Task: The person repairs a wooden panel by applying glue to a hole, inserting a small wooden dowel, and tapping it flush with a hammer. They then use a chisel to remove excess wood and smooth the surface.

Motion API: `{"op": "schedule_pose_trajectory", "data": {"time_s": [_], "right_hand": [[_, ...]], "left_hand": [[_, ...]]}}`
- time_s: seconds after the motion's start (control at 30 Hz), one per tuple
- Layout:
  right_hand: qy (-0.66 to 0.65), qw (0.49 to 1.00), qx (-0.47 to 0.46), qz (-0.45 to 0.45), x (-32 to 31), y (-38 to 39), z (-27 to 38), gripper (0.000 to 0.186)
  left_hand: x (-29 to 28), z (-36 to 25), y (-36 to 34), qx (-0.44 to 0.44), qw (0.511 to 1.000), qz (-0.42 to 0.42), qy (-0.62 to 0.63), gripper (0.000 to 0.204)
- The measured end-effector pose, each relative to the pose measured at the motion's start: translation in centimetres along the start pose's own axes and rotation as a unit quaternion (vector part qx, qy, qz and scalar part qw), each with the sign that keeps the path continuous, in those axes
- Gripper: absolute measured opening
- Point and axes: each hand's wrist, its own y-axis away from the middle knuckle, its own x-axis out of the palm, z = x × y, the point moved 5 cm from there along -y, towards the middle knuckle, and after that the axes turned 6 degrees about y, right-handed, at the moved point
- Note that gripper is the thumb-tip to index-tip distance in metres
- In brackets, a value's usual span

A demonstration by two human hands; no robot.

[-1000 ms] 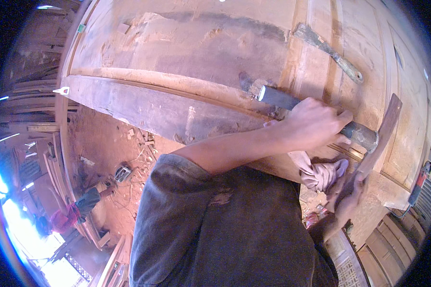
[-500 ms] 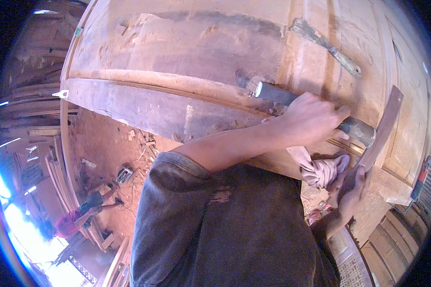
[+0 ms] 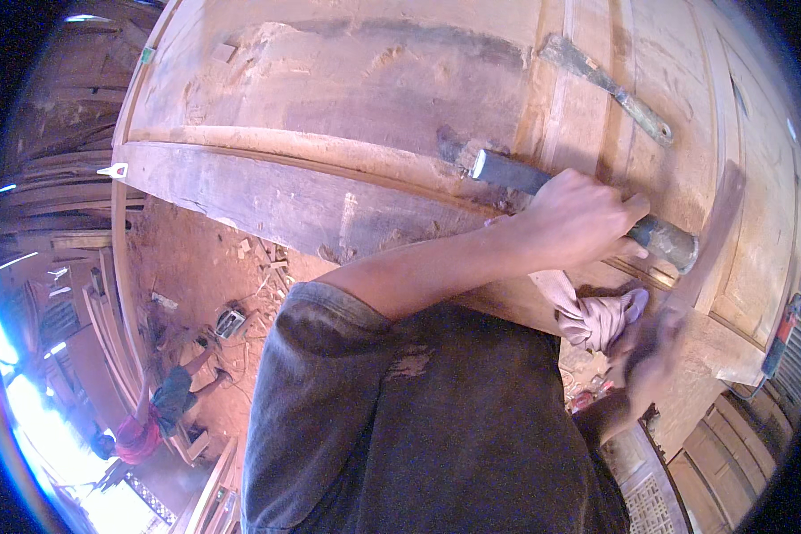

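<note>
My left hand (image 3: 587, 218) is wrapped round a dark bar-shaped tool (image 3: 512, 173) with a bright flat end; its exact kind I cannot make out. The tool lies over the panelled wooden piece (image 3: 374, 107), its other end showing past my fingers. My right hand (image 3: 654, 356), smeared by motion, holds the lower part of a long wooden slat (image 3: 721, 222). That slat rises beside the tool's right-hand end; whether they touch I cannot tell. A bunched pale cloth (image 3: 596, 320) is between my two hands. Farther up lies a scraper (image 3: 605, 84) with a worn blade.
A small wood offcut (image 3: 224, 53) sits on the panel's far left. At the right edge is a red-and-dark handled tool (image 3: 785, 329). Below left, shavings and scraps cover the reddish floor, with a power tool (image 3: 230, 323), stacked boards (image 3: 107, 311) and another person (image 3: 156, 414).
The wooden slat and my right hand have shifted slightly and are now blurred. My left hand and the dark tool stay put. The other person at lower left has changed posture.
</note>
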Motion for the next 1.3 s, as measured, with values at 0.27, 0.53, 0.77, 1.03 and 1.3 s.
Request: {"op": "schedule_pose_trajectory", "data": {"time_s": [0.27,0.53,0.77,1.03,1.3], "right_hand": [[0.066,0.994,-0.090,0.015,-2.0,-1.0,-1.3,0.036],[0.013,0.999,0.002,0.033,-1.8,-1.5,0.7,0.032],[-0.016,0.999,-0.016,0.028,-1.7,-1.6,0.9,0.039],[-0.017,1.000,-0.022,-0.003,1.0,-0.9,2.5,0.043],[0.019,0.999,-0.038,0.007,-0.6,-1.8,2.1,0.038]], "left_hand": [[-0.5,-0.1,0.1,0.023,1.000,-0.018,0.005,0.043],[0.0,0.3,0.0,0.014,1.000,-0.018,0.008,0.044],[-0.4,1.1,0.5,-0.004,1.000,-0.023,0.014,0.042],[0.6,0.5,0.3,0.052,0.998,-0.031,0.003,0.044],[-0.1,-0.2,0.3,0.035,0.999,0.014,0.023,0.043]]}}
